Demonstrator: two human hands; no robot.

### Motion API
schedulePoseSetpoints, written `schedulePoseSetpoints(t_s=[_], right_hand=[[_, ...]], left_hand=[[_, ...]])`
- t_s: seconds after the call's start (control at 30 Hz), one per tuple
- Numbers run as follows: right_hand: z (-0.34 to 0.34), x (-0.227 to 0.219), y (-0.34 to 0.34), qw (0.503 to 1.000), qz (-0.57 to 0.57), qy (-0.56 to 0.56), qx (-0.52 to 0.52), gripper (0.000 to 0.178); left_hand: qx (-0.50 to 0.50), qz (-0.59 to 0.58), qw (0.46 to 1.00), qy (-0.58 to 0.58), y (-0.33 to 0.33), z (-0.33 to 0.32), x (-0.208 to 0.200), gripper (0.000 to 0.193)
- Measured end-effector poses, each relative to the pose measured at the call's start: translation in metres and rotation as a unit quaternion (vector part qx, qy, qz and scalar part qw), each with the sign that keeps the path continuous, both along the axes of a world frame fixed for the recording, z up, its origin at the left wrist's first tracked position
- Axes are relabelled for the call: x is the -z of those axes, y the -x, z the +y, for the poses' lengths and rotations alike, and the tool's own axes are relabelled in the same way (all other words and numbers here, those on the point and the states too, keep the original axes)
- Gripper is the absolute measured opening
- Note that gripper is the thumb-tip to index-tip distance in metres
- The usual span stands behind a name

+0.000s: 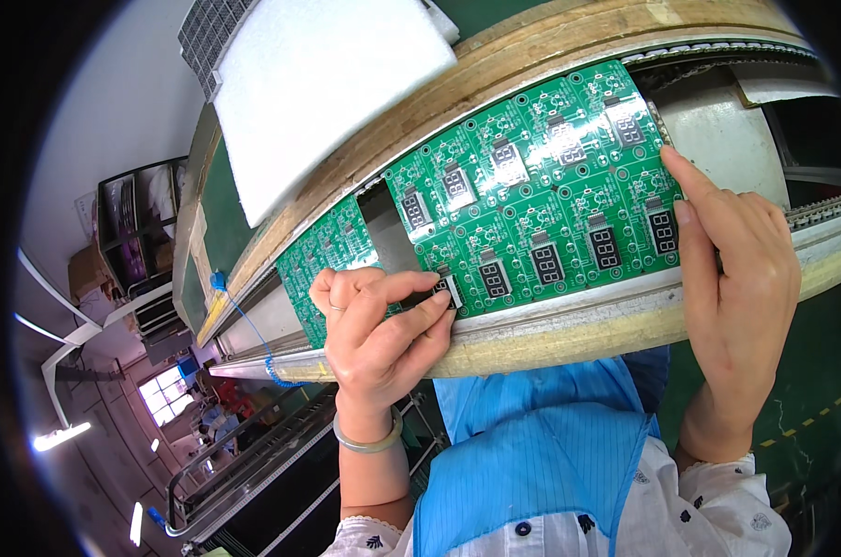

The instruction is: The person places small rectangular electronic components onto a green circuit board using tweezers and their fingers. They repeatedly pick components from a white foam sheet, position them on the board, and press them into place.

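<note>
A green circuit board panel (532,206) lies on the conveyor rails in front of me, with two rows of digit displays on it. With thumb and forefinger my left hand (378,325) pinches the digit display (453,291) at the near left corner; the fingers partly cover it. At the panel's right end, my right hand (741,246) has its index fingertip and thumb against the edge and grips nothing. The display (662,232) at the near right corner sits beside that thumb. A second green board (332,251) lies farther left, partly behind my left hand.
A white foam sheet (318,93) lies beyond the far wooden rail (532,46), next to a dark gridded tray (208,42). The near rail (569,316) runs between me and the boards. A blue coiled cord (270,362) hangs at the left. Conveyor chain (824,212) shows at the right.
</note>
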State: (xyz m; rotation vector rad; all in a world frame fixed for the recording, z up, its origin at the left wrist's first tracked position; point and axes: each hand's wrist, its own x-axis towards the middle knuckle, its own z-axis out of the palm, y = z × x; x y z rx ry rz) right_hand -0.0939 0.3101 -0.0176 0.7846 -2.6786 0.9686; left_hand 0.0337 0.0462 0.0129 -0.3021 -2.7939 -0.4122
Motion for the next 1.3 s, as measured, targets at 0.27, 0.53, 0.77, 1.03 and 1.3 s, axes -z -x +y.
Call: schedulePoseSetpoints(t_s=[0.27, 0.53, 0.77, 1.03, 1.3], right_hand=[[0.0007, 0.0005, 0.0004, 1.000, 0.004, 0.004, 0.000, 0.034], [0.0000, -0.0007, -0.0004, 1.000, -0.006, 0.012, 0.001, 0.034], [0.0012, 0.0025, 0.0000, 1.000, -0.002, 0.009, 0.000, 0.035], [0.0016, -0.0001, -0.0009, 1.000, -0.023, -0.005, 0.005, 0.035], [0.0005, 0.0008, -0.0008, 1.000, -0.013, -0.001, -0.001, 0.035]], left_hand=[[0.001, -0.006, 1.000, 0.025, 0.0014, 0.0024, -0.0039, 0.028], [0.005, -0.018, 1.000, 0.013, 0.0041, 0.0008, -0.0076, 0.026], [-0.014, -0.027, 1.000, -0.005, 0.0016, -0.0009, -0.0066, 0.024], [-0.025, -0.038, 0.999, 0.008, -0.0020, 0.0002, -0.0080, 0.024], [-0.022, -0.048, 0.998, 0.020, -0.0022, 0.0001, -0.0093, 0.024]])
